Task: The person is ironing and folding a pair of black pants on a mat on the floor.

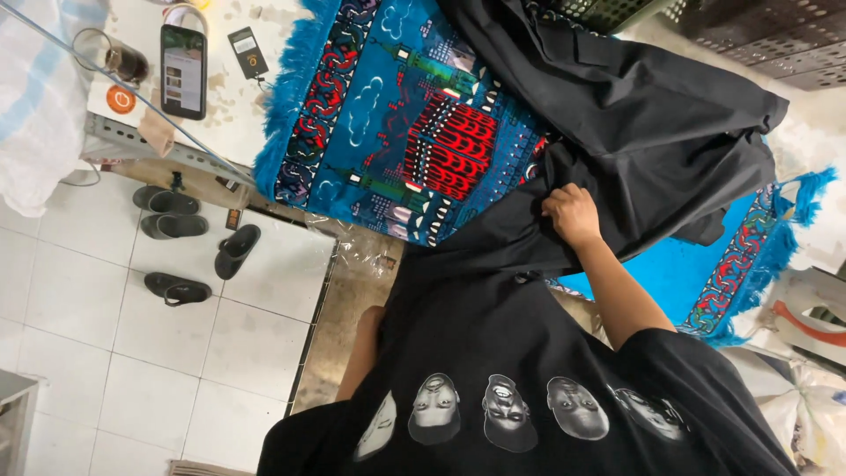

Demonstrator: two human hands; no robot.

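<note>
One hand, the right hand [573, 214], is bunching its curled fingers into the crumpled black cloth garment [652, 132] sprawling over the blue patterned fringed rug [388, 115], looking barely started, nothing folded yet, left hand hidden.
</note>
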